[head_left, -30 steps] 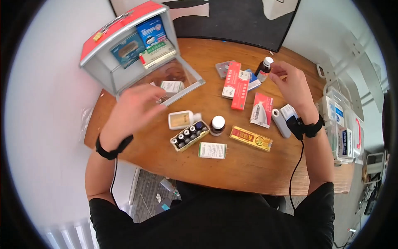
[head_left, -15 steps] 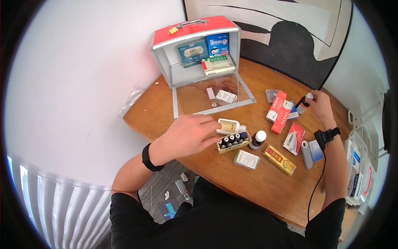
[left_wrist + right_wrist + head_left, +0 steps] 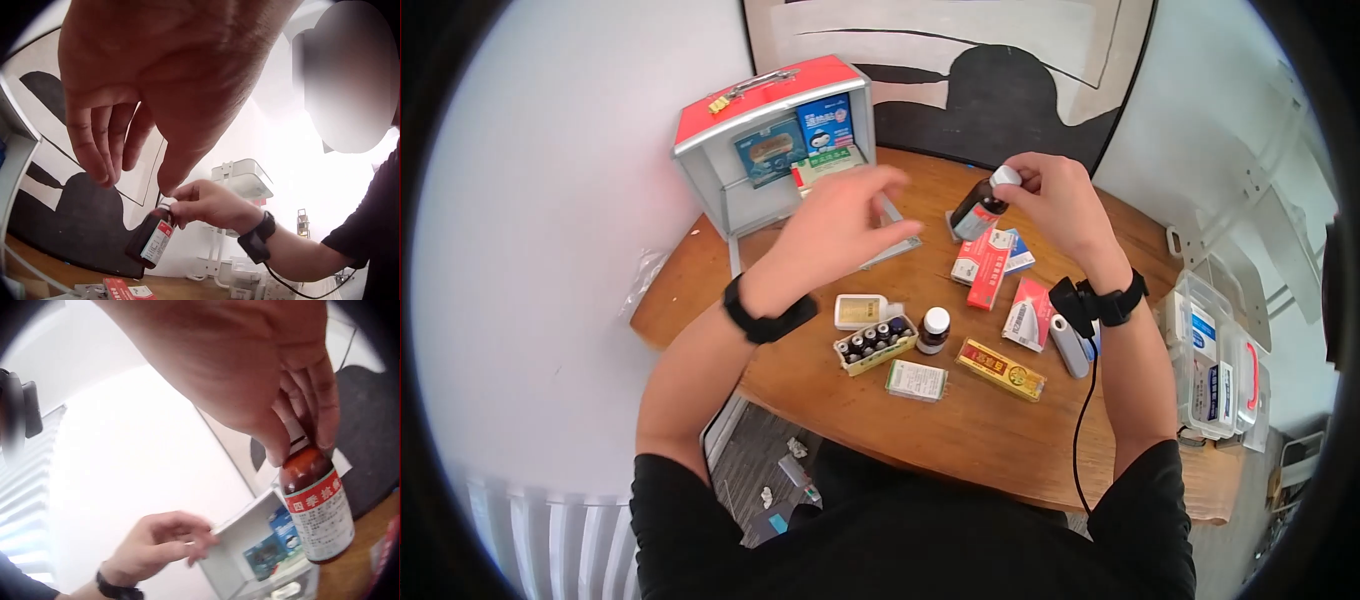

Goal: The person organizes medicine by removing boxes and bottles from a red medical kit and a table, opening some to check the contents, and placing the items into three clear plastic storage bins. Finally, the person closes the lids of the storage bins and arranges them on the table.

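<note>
My right hand (image 3: 1055, 205) grips a brown medicine bottle (image 3: 317, 506) by its white cap (image 3: 1006, 178). The bottle hangs tilted above the table, and its red and white label shows in the right wrist view. My left hand (image 3: 835, 222) is in the air before the red medicine case (image 3: 770, 95), fingers loosely spread with nothing in them. Inside the case stand a teal box (image 3: 770, 152), a blue box (image 3: 826, 125) and a white-green box (image 3: 828, 165). The left hand hides much of the case's lowered clear door (image 3: 890, 250).
Red and white boxes (image 3: 990, 268) lie below the bottle. Nearer me are a white bottle (image 3: 860, 311), a vial tray (image 3: 876, 345), a small brown bottle (image 3: 934, 330), a white carton (image 3: 917, 380) and a yellow box (image 3: 1001, 369). A clear bin (image 3: 1215, 360) stands right.
My right hand has lifted the brown bottle off the table and carried it left. The left hand has moved up from near the white bottle toward the case. The head view has shifted.
</note>
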A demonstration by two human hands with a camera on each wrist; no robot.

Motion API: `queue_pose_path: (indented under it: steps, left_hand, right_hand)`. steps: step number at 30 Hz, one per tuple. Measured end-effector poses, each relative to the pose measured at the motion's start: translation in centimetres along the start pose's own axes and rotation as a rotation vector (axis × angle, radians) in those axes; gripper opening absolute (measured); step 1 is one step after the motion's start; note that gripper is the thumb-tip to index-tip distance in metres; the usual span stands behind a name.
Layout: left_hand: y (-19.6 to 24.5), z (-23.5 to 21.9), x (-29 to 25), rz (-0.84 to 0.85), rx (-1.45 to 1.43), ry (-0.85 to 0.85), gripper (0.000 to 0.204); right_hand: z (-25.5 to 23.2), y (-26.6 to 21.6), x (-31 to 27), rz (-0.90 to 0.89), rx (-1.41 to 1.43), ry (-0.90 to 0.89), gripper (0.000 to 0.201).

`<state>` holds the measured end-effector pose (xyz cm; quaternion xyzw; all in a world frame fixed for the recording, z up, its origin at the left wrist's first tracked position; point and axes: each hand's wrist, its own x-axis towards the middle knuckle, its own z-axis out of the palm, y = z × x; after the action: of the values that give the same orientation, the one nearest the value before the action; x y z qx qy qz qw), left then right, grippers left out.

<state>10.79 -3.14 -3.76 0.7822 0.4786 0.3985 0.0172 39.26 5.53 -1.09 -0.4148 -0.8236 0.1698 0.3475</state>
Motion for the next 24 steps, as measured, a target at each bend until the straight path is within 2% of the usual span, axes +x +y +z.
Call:
queue_pose_path:
  steps: [4, 5, 6, 8, 10, 11, 12, 13, 14, 16, 18, 19, 21, 22, 24]
  left_hand:
    - [0.1, 1.8, 2.5, 0.056, -0.069, 0.026, 0.053]
    - [0.7, 1.1, 2.9, -0.045, -0.079, -0.116, 0.057]
    - [1.4, 0.8, 2.9, -0.143, -0.094, -0.26, 0.061]
    - [1.4, 1.0, 2.4, -0.191, -0.091, -0.278, 0.056]
    - [0.7, 1.1, 1.5, -0.201, -0.098, -0.228, 0.053]
    - [0.9, 0.5, 1.3, -0.247, -0.061, -0.252, 0.044]
    - [0.3, 0.3, 0.8, -0.252, -0.055, -0.251, 0.044]
    - [-0.7, -0.2, 0.2, -0.255, -0.097, -0.205, 0.046]
    - [-1.8, -1.3, -0.4, -0.258, -0.121, -0.153, 0.049]
    - [-4.3, -3.8, -1.7, -0.348, -0.08, -0.108, 0.046]
    - [-9.4, -5.6, -2.5, -0.413, 0.162, 0.036, 0.047]
    - [-11.6, -6.6, -2.5, -0.482, 0.298, 0.044, 0.046]
    - [-16.2, -7.9, -2.5, -0.592, 0.539, 0.029, 0.046]
    - [-17.9, -8.4, -2.4, -0.591, 0.54, 0.029, 0.046]
    - [-20.8, -9.0, -1.9, -0.739, 0.733, -0.036, 0.042]
  right_hand:
    - [0.9, -4.9, -0.6, -0.057, 0.177, -0.132, 0.024]
    - [1.3, -4.8, -0.6, -0.16, 0.1, -0.101, 0.024]
    - [1.9, -4.8, -0.8, -0.14, 0.106, -0.114, 0.024]
    - [2.6, -5.0, -0.8, -0.219, 0.108, -0.075, 0.024]
    - [3.3, -4.9, -1.2, -0.186, 0.135, -0.111, 0.029]
    - [3.9, -4.7, -1.5, -0.208, 0.165, -0.065, 0.032]
    - [4.3, -4.8, -1.8, -0.236, 0.199, -0.019, 0.035]
    - [4.1, -5.2, -2.6, -0.232, 0.144, -0.014, 0.045]
    - [3.8, -5.5, -3.1, -0.262, 0.172, -0.009, 0.045]
    - [3.5, -5.1, -4.5, -0.131, 0.028, -0.26, 0.046]
    - [5.4, -3.1, -7.0, -0.342, -0.001, -0.143, 0.044]
    - [5.6, -3.3, -7.6, -0.35, 0.011, -0.14, 0.044]
    - [5.5, -3.6, -8.3, -0.232, -0.101, -0.478, 0.036]
    - [5.8, -3.4, -8.5, -0.232, -0.101, -0.478, 0.036]
    - [6.8, -2.5, -8.4, -0.218, -0.061, -0.552, 0.031]
